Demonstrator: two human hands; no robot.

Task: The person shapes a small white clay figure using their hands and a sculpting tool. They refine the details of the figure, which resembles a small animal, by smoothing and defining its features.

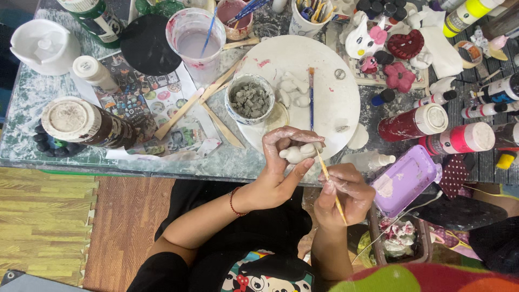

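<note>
Crowding the bench: paint bottles, cups, painted figures. Resting on the round board: more unpainted clay pieces, a brush, and a bowl of grey clay beside them. Gripped in the left hand, above the bench edge: a small pale figure, shaped but unpainted. Pinched in the right hand: a thin wooden tool, tip at the figure; detailing probably under way, painting left.

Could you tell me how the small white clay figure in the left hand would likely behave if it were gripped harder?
The clay figure looks wet, like the smeared left hand, so it probably dents easily. Its thin lobes seem fragile. The slick surface may slip.
</note>
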